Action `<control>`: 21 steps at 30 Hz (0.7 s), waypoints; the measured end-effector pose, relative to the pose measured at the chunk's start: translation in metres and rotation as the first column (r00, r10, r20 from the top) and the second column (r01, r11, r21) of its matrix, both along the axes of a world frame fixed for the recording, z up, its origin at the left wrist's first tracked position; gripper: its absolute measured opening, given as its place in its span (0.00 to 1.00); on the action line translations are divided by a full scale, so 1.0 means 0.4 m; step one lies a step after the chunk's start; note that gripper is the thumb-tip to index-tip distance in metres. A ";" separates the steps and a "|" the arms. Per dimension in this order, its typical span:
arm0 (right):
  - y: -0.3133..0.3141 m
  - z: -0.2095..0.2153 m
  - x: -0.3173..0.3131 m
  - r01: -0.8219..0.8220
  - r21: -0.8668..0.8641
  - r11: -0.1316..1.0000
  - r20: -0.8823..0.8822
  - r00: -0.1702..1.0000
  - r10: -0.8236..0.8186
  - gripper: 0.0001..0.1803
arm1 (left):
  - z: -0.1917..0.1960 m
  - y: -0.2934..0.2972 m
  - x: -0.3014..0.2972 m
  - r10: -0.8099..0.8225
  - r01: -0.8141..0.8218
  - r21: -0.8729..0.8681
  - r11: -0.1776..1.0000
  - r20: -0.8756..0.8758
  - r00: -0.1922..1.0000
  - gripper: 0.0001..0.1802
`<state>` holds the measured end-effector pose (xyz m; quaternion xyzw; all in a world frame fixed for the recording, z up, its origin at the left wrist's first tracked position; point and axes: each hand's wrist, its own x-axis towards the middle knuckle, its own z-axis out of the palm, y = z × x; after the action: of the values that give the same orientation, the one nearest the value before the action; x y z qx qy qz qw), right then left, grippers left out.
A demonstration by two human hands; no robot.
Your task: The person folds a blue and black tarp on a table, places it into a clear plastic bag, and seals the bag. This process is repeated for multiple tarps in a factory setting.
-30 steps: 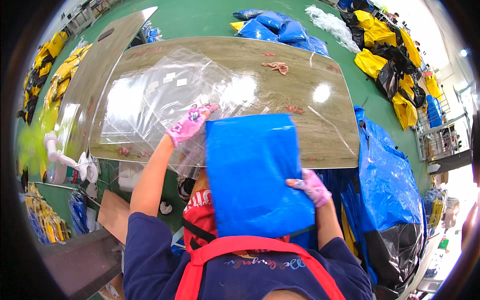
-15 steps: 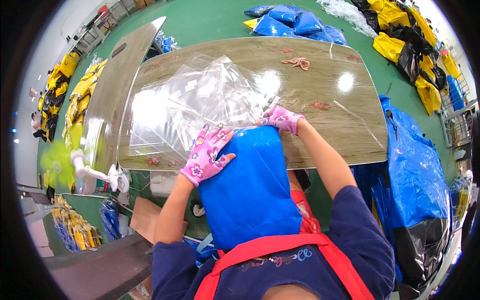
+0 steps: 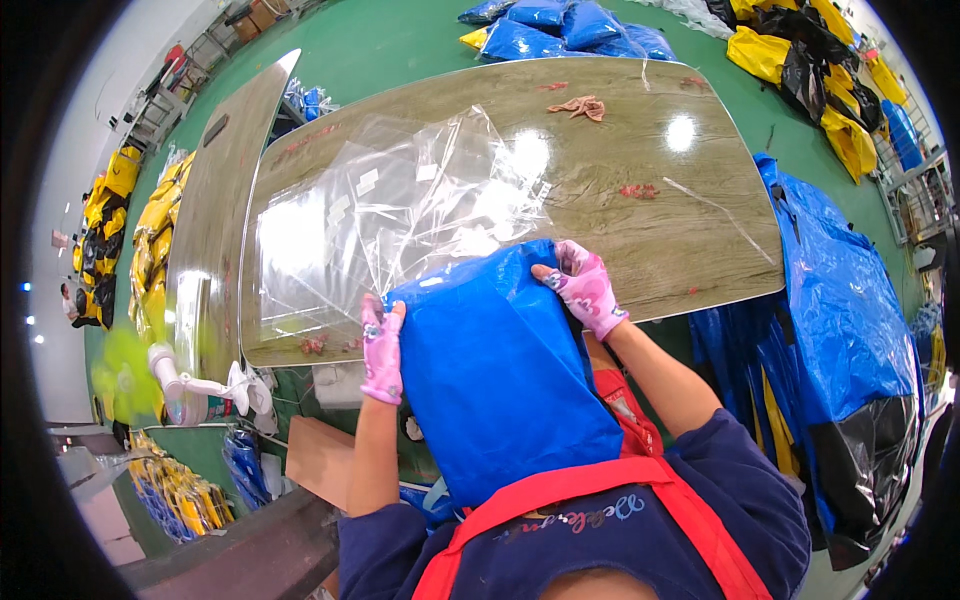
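A flat, folded blue bag-like piece of woven plastic (image 3: 500, 380) slopes from the table's near edge down toward my lap. My left hand (image 3: 382, 350), in a pink flowered glove, is closed on its upper left corner, thumb on top and fingers partly hidden. At the upper right corner my right hand (image 3: 583, 288), gloved alike, pinches the edge between thumb and fingers. Just beyond its far edge lies a spread of clear plastic bags (image 3: 400, 200) with small white labels. Some clear film shows over the blue piece's top edge; whether it belongs to a clear bag I cannot tell.
The wood-grain table (image 3: 690, 240) carries a crumpled brown cloth (image 3: 580, 108). A green fan (image 3: 130, 375) spins at the left. Large blue-and-black bags (image 3: 840, 300) hang at the right. Blue bundles (image 3: 560, 30) lie beyond the table, yellow-and-black ones (image 3: 790, 80) at the far right.
My left hand has gone from lying spread on the blue piece to gripping its left corner. My right hand has shifted nearer and now pinches the right corner. The far edge is raised slightly.
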<state>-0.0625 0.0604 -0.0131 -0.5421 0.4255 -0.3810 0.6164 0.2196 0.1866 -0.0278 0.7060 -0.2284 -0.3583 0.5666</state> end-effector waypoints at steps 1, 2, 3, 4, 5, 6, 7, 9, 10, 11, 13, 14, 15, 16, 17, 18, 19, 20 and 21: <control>0.007 -0.024 -0.001 0.034 -0.008 0.999 -0.027 0.999 -0.034 0.11 | 0.033 0.001 0.027 -0.137 0.166 0.085 0.982 -0.278 0.951 0.39; 0.016 -0.044 -0.006 0.069 -0.018 0.997 -0.054 0.996 -0.070 0.09 | 0.053 -0.006 0.025 -0.158 0.209 0.108 0.972 -0.356 0.921 0.39; 0.036 -0.012 0.001 0.096 -0.036 0.995 -0.127 0.987 -0.100 0.13 | 0.063 -0.001 0.033 -0.159 0.235 0.130 0.963 -0.430 0.889 0.38; 0.038 -0.020 -0.015 0.064 -0.106 0.992 -0.240 0.967 -0.088 0.16 | 0.071 0.000 0.036 -0.165 0.271 0.145 0.951 -0.502 0.849 0.38; 0.051 -0.023 -0.035 0.007 -0.202 0.979 -0.375 0.923 -0.084 0.15 | 0.069 0.005 0.031 -0.105 0.229 0.215 0.949 -0.470 0.876 0.37; 0.068 -0.013 -0.054 -0.065 -0.286 0.956 -0.503 0.859 -0.093 0.16 | 0.065 0.017 0.027 -0.127 0.235 0.209 0.949 -0.430 0.894 0.36; 0.079 -0.027 -0.088 -0.179 -0.325 0.929 -0.546 0.838 -0.029 0.17 | 0.059 0.028 0.022 -0.154 0.246 0.199 0.949 -0.390 0.908 0.35; 0.097 -0.046 -0.141 -0.198 -0.330 0.923 -0.568 0.823 -0.026 0.14 | 0.053 0.050 0.013 -0.354 0.397 0.096 0.913 -0.300 0.886 0.36; 0.100 -0.057 -0.153 -0.153 -0.356 0.922 -0.501 0.864 -0.049 0.13 | 0.055 0.052 0.011 -0.400 0.454 0.077 0.888 -0.360 0.843 0.37; 0.082 -0.066 -0.165 -0.119 -0.275 0.954 -0.561 0.825 -0.059 0.12 | 0.061 0.052 0.010 -0.443 0.508 0.054 0.860 -0.417 0.794 0.37; 0.052 -0.073 -0.160 0.037 0.102 0.994 -0.138 0.990 -0.023 0.13 | 0.064 0.052 -0.009 -0.466 0.543 0.012 0.840 -0.497 0.732 0.36; 0.053 -0.051 -0.142 -0.016 0.456 0.890 0.268 0.956 -0.120 0.13 | 0.057 0.064 -0.018 -0.452 0.512 -0.029 0.858 -0.515 0.729 0.35; 0.054 -0.050 -0.141 -0.065 0.507 0.859 0.328 0.937 -0.123 0.12 | 0.052 0.068 -0.021 -0.443 0.483 -0.070 0.873 -0.527 0.725 0.34; 0.059 -0.051 -0.144 -0.117 0.553 0.825 0.386 0.914 -0.130 0.12 | 0.050 0.073 -0.026 -0.436 0.452 -0.112 0.885 -0.540 0.720 0.32; 0.060 -0.052 -0.145 -0.170 0.593 0.787 0.441 0.887 -0.141 0.12 | 0.050 0.079 -0.038 -0.396 0.389 -0.140 0.910 -0.570 0.720 0.32; 0.060 -0.066 -0.148 -0.083 0.439 0.894 0.317 0.946 -0.068 0.11 | 0.052 0.078 -0.042 -0.398 0.392 -0.142 0.909 -0.577 0.713 0.32; 0.058 -0.085 -0.149 -0.021 0.256 0.966 0.173 0.985 -0.024 0.11 | 0.054 0.073 -0.046 -0.401 0.396 -0.145 0.907 -0.583 0.706 0.33; 0.057 -0.100 -0.154 0.012 0.055 0.998 0.016 1.000 -0.013 0.11 | 0.056 0.069 -0.051 -0.406 0.401 -0.147 0.904 -0.590 0.698 0.33; 0.068 -0.050 -0.150 -0.031 -0.194 0.980 -0.410 0.910 -0.052 0.11 | 0.039 0.086 -0.049 -0.384 0.397 -0.107 0.912 -0.566 0.730 0.34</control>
<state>-0.1226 0.0876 -0.0332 -0.6662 0.5095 -0.3012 0.4537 0.2001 0.2208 -0.0121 0.5065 -0.1859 -0.6676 0.5130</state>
